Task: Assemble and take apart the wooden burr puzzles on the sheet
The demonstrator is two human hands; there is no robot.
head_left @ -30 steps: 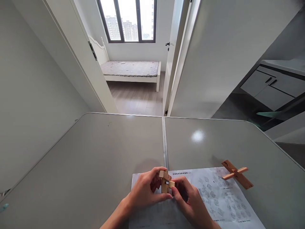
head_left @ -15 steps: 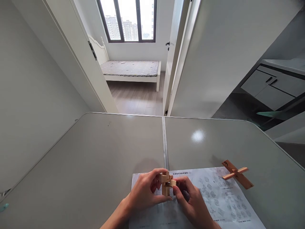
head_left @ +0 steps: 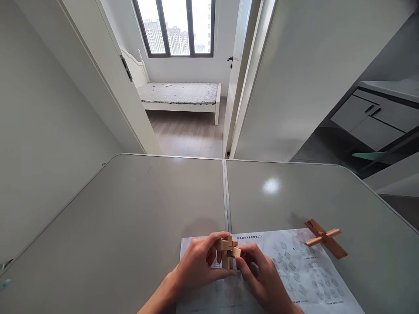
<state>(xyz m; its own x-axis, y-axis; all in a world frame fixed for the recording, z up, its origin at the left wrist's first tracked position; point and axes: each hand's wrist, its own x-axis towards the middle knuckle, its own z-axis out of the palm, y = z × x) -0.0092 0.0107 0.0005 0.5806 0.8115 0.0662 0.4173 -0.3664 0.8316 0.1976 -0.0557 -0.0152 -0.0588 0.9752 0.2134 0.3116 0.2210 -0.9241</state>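
Between my two hands, over the printed sheet (head_left: 314,279), is a small wooden interlocking puzzle (head_left: 226,261) of pale notched blocks. My left hand (head_left: 198,259) grips it from the left, with fingers at its top and the thumb along its bottom. From the right, my right hand (head_left: 263,274) pinches a wooden piece (head_left: 237,252) that juts out of the puzzle's side. Whether that piece sits fully inside the puzzle I cannot tell. Line drawings of puzzle shapes cover the sheet, whose lower left part lies beneath my hands.
A wooden propeller-like toy (head_left: 335,247) with a crossing stick lies on the sheet's right edge. The grey table (head_left: 131,218) has a metal seam (head_left: 225,192) down its middle. Beyond its far edge are a doorway, a bed (head_left: 180,92) and a window.
The piece at my right fingertips has tilted slightly, its outer end now a little lower. My left hand keeps its hold on the puzzle.
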